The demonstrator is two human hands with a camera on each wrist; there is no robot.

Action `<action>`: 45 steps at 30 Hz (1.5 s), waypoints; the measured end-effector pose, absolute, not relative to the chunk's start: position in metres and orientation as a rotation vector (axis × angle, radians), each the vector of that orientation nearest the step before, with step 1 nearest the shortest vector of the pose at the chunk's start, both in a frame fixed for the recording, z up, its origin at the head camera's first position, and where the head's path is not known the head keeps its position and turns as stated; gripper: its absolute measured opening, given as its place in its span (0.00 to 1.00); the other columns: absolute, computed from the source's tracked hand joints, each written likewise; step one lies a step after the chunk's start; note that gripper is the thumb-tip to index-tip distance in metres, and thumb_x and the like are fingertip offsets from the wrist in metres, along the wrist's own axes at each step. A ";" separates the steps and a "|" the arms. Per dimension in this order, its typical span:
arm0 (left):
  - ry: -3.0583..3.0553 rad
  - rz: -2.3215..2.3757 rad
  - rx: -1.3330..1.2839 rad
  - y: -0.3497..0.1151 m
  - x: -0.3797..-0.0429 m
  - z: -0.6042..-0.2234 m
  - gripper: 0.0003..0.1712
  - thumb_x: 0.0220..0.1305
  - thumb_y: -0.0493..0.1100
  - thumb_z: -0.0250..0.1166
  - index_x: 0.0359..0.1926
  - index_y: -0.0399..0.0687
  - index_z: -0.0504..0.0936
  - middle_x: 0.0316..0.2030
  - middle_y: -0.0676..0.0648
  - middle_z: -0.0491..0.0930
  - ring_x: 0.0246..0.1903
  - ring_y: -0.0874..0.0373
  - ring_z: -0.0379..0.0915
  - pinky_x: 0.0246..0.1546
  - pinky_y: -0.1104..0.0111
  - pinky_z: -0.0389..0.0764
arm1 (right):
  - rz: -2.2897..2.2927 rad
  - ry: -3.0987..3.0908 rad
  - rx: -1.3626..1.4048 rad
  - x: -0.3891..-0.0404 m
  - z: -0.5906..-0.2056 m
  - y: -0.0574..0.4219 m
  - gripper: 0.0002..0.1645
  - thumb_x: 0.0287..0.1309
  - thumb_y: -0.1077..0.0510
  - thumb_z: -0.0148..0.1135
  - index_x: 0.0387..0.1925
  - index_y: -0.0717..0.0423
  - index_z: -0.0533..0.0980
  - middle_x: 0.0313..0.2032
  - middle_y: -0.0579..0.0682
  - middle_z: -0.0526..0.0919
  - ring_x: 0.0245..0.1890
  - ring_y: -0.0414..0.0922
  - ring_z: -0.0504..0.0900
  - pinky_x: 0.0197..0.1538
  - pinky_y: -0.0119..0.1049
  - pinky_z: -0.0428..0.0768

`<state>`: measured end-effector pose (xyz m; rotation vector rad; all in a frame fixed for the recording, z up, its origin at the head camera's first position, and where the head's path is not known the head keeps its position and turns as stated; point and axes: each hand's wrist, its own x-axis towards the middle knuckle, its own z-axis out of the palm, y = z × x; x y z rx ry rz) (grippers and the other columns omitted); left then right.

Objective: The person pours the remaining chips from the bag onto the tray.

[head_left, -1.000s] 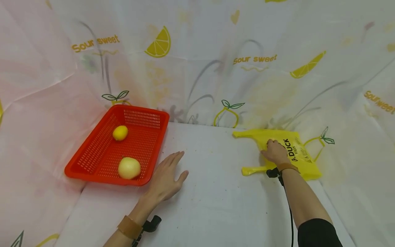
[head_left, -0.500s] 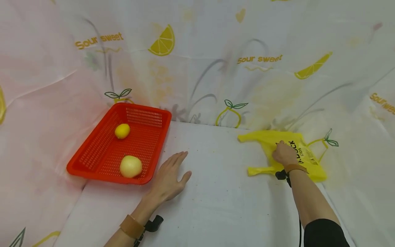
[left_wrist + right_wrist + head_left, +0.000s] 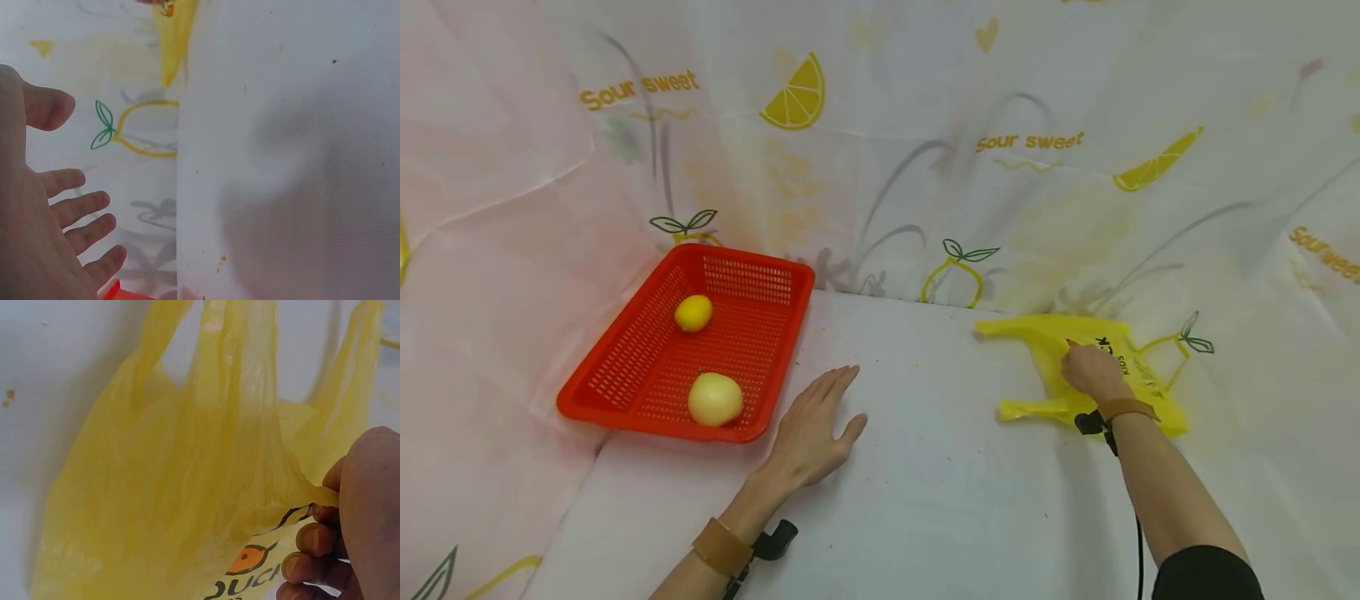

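A yellow plastic bag (image 3: 1043,350) with two handles and black lettering lies at the right of the white table. My right hand (image 3: 1096,371) is over it; in the right wrist view the thumb and forefinger pinch a fold of the bag (image 3: 187,462) near the printed duck logo. The other fingers (image 3: 315,569) curl below that fold. My left hand (image 3: 814,433) hovers over the table beside the red basket, fingers straight and thumb spread. Nothing is in its grasp, as the left wrist view of the hand (image 3: 56,219) shows.
The red plastic basket (image 3: 775,350) stands at the left, holding a lemon (image 3: 693,313) and a pale yellow round fruit (image 3: 715,399). A white printed sheet (image 3: 880,150) rises behind and beside the table (image 3: 925,467). A black cable (image 3: 1139,558) hangs beside the right forearm.
My right hand has shifted slightly right and pulled a fold of the bag along, partly covering the lettering. The left hand has barely moved.
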<state>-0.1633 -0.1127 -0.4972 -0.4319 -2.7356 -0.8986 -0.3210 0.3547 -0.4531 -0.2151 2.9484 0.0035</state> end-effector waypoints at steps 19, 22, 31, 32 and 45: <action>-2.719 -0.906 -0.463 -0.108 -0.159 -0.494 0.39 0.64 0.61 0.54 0.74 0.63 0.53 0.70 0.55 0.58 0.69 0.56 0.53 0.67 0.53 0.57 | -0.144 2.990 -0.299 -0.311 -0.437 0.330 0.18 0.71 0.61 0.42 0.26 0.63 0.71 0.14 0.49 0.64 0.12 0.43 0.63 0.17 0.33 0.64; -2.721 -0.905 -0.467 -0.108 -0.157 -0.493 0.39 0.64 0.61 0.54 0.74 0.63 0.53 0.70 0.55 0.58 0.69 0.56 0.52 0.67 0.53 0.57 | -0.136 2.999 -0.320 -0.308 -0.440 0.329 0.16 0.71 0.61 0.44 0.29 0.66 0.72 0.15 0.50 0.65 0.12 0.43 0.65 0.17 0.33 0.65; -2.696 -0.899 -0.527 -0.105 -0.154 -0.480 0.39 0.65 0.61 0.53 0.73 0.61 0.53 0.70 0.55 0.58 0.69 0.57 0.52 0.67 0.53 0.58 | -0.185 3.030 -0.325 -0.295 -0.440 0.324 0.14 0.69 0.59 0.42 0.31 0.64 0.69 0.17 0.51 0.66 0.15 0.45 0.66 0.20 0.35 0.66; -2.693 -0.892 -0.533 -0.104 -0.154 -0.478 0.39 0.65 0.61 0.53 0.74 0.62 0.53 0.70 0.55 0.57 0.69 0.57 0.52 0.67 0.54 0.58 | -0.192 3.034 -0.336 -0.293 -0.439 0.323 0.14 0.69 0.59 0.42 0.30 0.63 0.69 0.16 0.51 0.65 0.14 0.45 0.66 0.19 0.35 0.65; -2.655 -0.767 -0.558 -0.112 -0.151 -0.452 0.40 0.64 0.62 0.53 0.74 0.61 0.53 0.71 0.54 0.57 0.69 0.56 0.52 0.68 0.53 0.57 | -0.191 3.082 -0.469 -0.278 -0.430 0.311 0.15 0.68 0.58 0.44 0.28 0.61 0.71 0.14 0.48 0.64 0.12 0.43 0.63 0.19 0.34 0.64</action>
